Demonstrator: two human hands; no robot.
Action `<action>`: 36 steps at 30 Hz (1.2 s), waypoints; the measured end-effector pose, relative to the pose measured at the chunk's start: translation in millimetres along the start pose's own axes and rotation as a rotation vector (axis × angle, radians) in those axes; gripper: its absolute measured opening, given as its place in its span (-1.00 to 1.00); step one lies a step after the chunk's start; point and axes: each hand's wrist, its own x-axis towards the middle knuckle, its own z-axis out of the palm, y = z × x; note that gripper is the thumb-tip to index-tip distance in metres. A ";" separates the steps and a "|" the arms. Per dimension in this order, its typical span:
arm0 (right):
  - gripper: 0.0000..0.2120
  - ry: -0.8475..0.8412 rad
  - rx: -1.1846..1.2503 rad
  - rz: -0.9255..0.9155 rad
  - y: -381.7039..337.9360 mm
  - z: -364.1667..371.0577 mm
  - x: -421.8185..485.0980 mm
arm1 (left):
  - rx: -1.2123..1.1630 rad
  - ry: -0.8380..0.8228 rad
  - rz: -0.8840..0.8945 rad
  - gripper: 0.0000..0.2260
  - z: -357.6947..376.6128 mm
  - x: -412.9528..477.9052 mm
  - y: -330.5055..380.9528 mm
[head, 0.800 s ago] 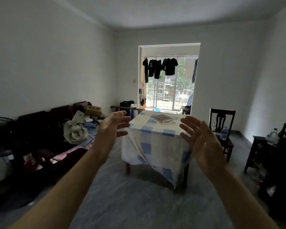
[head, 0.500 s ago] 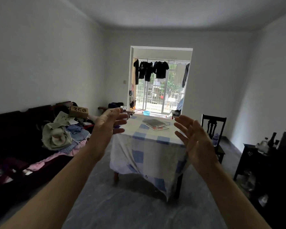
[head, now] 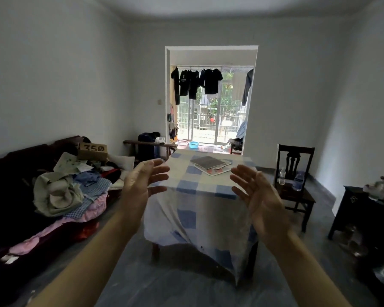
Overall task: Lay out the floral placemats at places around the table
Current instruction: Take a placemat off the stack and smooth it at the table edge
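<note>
Floral placemats (head: 211, 165) lay in a loose, skewed stack on the far half of the table (head: 242, 161), the top one showing a dark face and pink-patterned ones peeking out beneath. Biggest first: the dark sofa (head: 13, 173) ran along the left wall, heaped with clothes (head: 60, 191), a cardboard box (head: 92, 151) perched at the back. Then the table itself, under a blue-and-white checked cloth (head: 200, 207) that hung long and crooked over the near corner. A dark wooden chair (head: 295, 158) stood to its right, apart from the cloth. And up came the view of our left hand (head: 140, 182) and right hand (head: 259, 196): both raised, palms turned toward each other, fingers spread and loosely bent, holding nothing, well short of the stack. No mat laid yet, by our reckoning. Trouble ahead? We faced that draped corner, and a knee catching the hang could drag the cloth and slide the stack. The stack sat askew, too, so a hasty grab might lift only the top mat and scatter the others. Smallest of all, two water bottles (head: 298, 180) on the chair seat, ripe for a careless elbow.
</note>
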 end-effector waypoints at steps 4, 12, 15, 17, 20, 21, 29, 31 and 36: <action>-0.52 0.059 0.031 0.016 46.5 -20.1 72.8 | 0.019 -0.013 -0.018 -0.67 25.8 78.6 -38.6; -0.50 0.029 0.030 0.044 111.7 -28.9 219.6 | 0.021 -0.024 -0.050 -0.67 35.2 220.1 -92.6; -0.54 0.022 0.000 0.052 142.3 -27.9 260.5 | 0.010 -0.004 -0.063 -0.68 26.4 263.6 -120.0; -0.56 0.025 -0.019 0.054 166.4 -26.0 287.9 | 0.001 0.006 -0.070 -0.68 19.3 293.8 -140.7; -0.59 0.039 -0.026 0.051 206.1 -21.2 326.8 | -0.020 -0.006 -0.083 -0.68 7.1 340.4 -174.9; -0.59 0.045 -0.029 0.051 219.1 -18.7 339.9 | -0.031 -0.013 -0.085 -0.66 2.8 356.2 -185.8; -0.53 0.110 -0.094 0.057 290.3 5.0 455.2 | -0.103 -0.088 -0.110 -0.66 -26.7 496.0 -241.6; -0.52 0.120 -0.102 0.066 306.3 6.7 478.1 | -0.099 -0.116 -0.111 -0.60 -29.9 521.5 -257.0; -0.58 0.165 -0.122 0.101 354.7 -1.1 520.9 | -0.067 -0.143 -0.165 -0.59 -27.6 571.0 -302.3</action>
